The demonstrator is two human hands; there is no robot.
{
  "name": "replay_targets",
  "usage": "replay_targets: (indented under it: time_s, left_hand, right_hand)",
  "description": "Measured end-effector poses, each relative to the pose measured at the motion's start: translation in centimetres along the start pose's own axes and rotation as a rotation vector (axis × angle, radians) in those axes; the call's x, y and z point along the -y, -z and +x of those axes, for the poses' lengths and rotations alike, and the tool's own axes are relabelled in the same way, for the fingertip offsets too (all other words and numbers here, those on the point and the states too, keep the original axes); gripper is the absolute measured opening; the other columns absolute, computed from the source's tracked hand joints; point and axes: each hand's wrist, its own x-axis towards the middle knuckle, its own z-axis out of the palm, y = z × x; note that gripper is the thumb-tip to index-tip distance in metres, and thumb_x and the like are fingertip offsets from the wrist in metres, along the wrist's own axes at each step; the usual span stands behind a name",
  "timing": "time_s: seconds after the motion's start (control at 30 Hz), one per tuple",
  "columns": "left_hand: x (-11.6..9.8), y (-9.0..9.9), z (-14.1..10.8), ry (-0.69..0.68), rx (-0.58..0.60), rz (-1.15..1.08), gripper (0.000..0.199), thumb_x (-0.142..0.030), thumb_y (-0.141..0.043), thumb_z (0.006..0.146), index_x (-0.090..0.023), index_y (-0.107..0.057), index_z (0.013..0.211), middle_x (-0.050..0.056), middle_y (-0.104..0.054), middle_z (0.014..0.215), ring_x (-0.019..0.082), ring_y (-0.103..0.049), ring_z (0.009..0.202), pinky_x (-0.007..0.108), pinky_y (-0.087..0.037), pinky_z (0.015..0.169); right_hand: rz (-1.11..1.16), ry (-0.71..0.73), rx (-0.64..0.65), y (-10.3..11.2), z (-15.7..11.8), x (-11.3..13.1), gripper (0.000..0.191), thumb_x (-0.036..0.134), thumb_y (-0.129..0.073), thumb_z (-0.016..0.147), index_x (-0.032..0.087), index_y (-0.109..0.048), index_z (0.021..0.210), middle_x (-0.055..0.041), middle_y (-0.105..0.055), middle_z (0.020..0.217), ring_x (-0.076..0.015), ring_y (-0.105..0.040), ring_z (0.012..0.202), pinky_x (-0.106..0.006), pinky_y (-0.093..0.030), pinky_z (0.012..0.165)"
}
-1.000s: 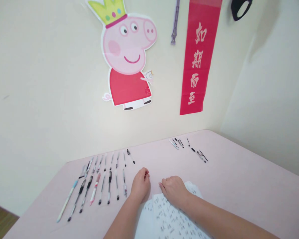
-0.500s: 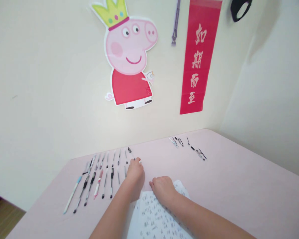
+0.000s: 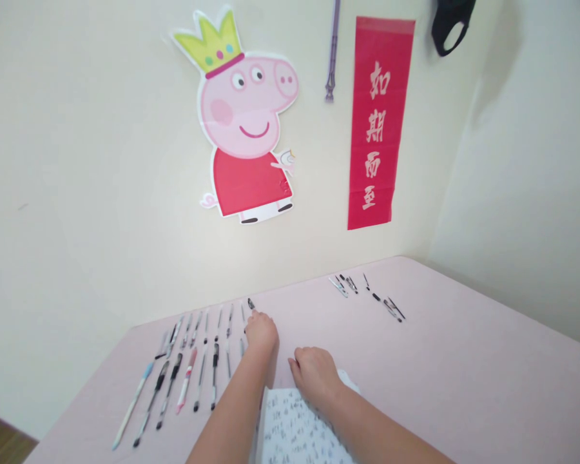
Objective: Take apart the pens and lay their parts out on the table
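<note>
My left hand (image 3: 261, 332) lies on the pink table at the right end of the far row of pens. Its fingers are curled at the lower part of a pen (image 3: 251, 303) whose dark end shows beyond them; the fingertips are partly hidden. My right hand (image 3: 315, 372) rests closed on the top edge of a handwritten paper (image 3: 294, 425), fingers folded under and nothing visible in them. Left of my left arm lie two rows of pens and refills, among them a blue-and-white pen (image 3: 133, 406), a pink pen (image 3: 187, 380) and a black-gripped pen (image 3: 215, 374).
Several loose pen parts (image 3: 343, 283) and dark pieces (image 3: 391, 308) lie at the far right of the table (image 3: 439, 361). The wall behind carries a pig cutout (image 3: 249, 129), a red banner (image 3: 381, 122), a purple stick (image 3: 332, 58) and a black mask (image 3: 452, 26).
The view has tilted up slightly. My left fingers have moved up along the pen at the end of the far row, covering more of it. My right hand stays on the paper.
</note>
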Motion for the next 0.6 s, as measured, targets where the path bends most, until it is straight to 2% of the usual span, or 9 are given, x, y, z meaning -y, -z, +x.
replay_targets:
  time_s: [0.07, 0.17, 0.4, 0.6]
  left_hand:
    - [0.1, -0.3, 0.3, 0.017, -0.086, -0.009, 0.037, -0.02, -0.03, 0.086, -0.009, -0.057, 0.108, 0.022, -0.05, 0.117, 0.029, -0.049, 0.107, 0.036, -0.041, 0.087]
    - [0.2, -0.7, 0.6, 0.018, -0.138, -0.032, 0.034, -0.013, -0.033, 0.084, -0.008, -0.063, 0.097, 0.022, -0.056, 0.108, 0.027, -0.054, 0.099, 0.033, -0.043, 0.082]
    - [0.5, -1.0, 1.0, 0.032, -0.175, -0.18, 0.031, -0.006, -0.034, 0.082, -0.006, -0.064, 0.091, 0.02, -0.06, 0.095, 0.026, -0.059, 0.093, 0.035, -0.044, 0.079]
    - [0.6, -1.0, -0.1, 0.038, -0.157, -0.479, 0.028, -0.011, -0.037, 0.082, -0.009, -0.064, 0.09, 0.018, -0.061, 0.097, 0.023, -0.058, 0.094, 0.033, -0.041, 0.083]
  right_hand:
    - [0.011, -0.007, -0.022, 0.0, 0.3, -0.3, 0.03, 0.028, -0.038, 0.089, 0.016, -0.064, 0.081, -0.0098, -0.068, 0.081, -0.0203, -0.062, 0.078, -0.028, -0.039, 0.068]
    - [0.027, -0.013, -0.028, -0.1, 0.6, -0.7, 0.03, 0.028, -0.038, 0.089, 0.016, -0.064, 0.08, -0.009, -0.068, 0.081, -0.0194, -0.062, 0.077, -0.027, -0.038, 0.067]
    - [0.055, -0.009, -0.034, -0.6, 0.9, -1.4, 0.03, 0.027, -0.038, 0.088, 0.018, -0.064, 0.078, -0.0069, -0.068, 0.079, -0.018, -0.061, 0.076, -0.026, -0.035, 0.065]
    - [0.098, -0.042, -0.049, -1.1, 1.2, -1.8, 0.031, 0.028, -0.037, 0.088, 0.019, -0.063, 0.074, -0.0055, -0.068, 0.077, -0.0167, -0.06, 0.072, -0.025, -0.033, 0.063]
